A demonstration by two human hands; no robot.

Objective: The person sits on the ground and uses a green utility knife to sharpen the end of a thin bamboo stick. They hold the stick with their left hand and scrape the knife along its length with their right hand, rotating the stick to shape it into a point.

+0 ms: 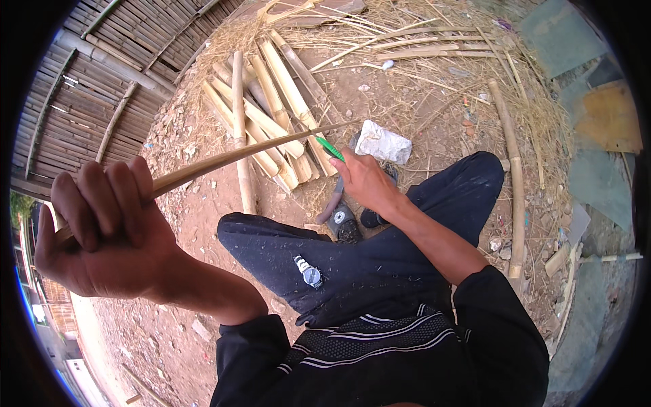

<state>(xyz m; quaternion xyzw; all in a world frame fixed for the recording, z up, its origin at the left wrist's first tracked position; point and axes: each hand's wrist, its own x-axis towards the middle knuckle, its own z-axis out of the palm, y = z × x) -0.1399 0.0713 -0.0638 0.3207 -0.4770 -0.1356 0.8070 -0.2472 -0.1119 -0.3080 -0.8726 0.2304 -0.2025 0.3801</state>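
Observation:
My left hand (112,234), raised at the left, is wrapped round the thick end of a long bamboo strip (227,157). The strip slants away to the right and thins to a point above the white stone block (384,142). My right hand (366,180) is closed round a green-handled knife (328,146), whose tip meets the underside of the strip; its blade is too small to make out. A wristwatch (310,275) with a metal band lies on my dark trousers (271,247), which carry pale shavings.
Split bamboo pieces (288,102) lie piled on the dirt ahead, with a bamboo pole (239,129) across them. Thin bamboo strips (420,47) spread behind. Another bamboo pole (513,183) lies right of my knee. A slatted bamboo wall (95,88) stands at the left.

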